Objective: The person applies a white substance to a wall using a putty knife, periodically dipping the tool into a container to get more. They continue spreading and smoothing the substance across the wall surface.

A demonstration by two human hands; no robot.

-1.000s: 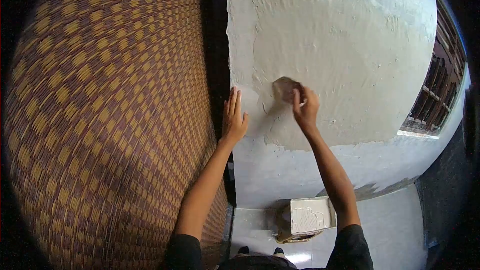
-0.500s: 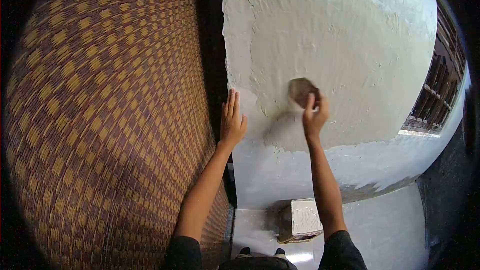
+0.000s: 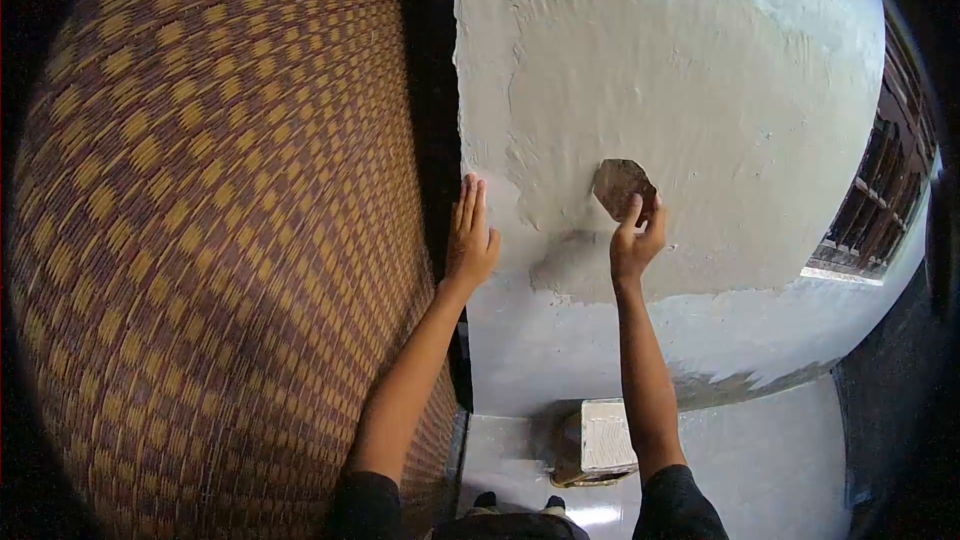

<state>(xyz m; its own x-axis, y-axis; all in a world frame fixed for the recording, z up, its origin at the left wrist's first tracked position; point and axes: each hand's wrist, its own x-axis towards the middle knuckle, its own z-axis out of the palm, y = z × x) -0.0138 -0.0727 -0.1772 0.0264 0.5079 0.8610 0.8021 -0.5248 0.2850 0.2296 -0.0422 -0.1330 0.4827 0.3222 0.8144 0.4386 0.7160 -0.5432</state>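
Note:
My right hand [image 3: 637, 240] pinches a flat, dark brown putty scraper [image 3: 624, 190] with angular edges by its lower right side. The scraper is at the wall, over a wide patch of beige-grey putty [image 3: 700, 130]; whether its edge touches the surface is hard to tell. My left hand [image 3: 471, 240] lies flat with fingers stretched upward at the wall's left edge, holding nothing. Around the putty the wall [image 3: 560, 350] shows pale and white. Ridges and small lumps mark the putty's surface.
A woven brown and yellow mat [image 3: 230, 220] stands along the left, with a dark gap beside the wall. Below, a square container [image 3: 607, 435] with a whitish, smeared top sits on the pale floor [image 3: 750, 460]. A barred window [image 3: 870, 190] is at the right.
The scraper in my right hand has moved slightly right and now appears sharper, with its face more plainly in view. My left hand stays at the wall's edge. The view has shifted slightly.

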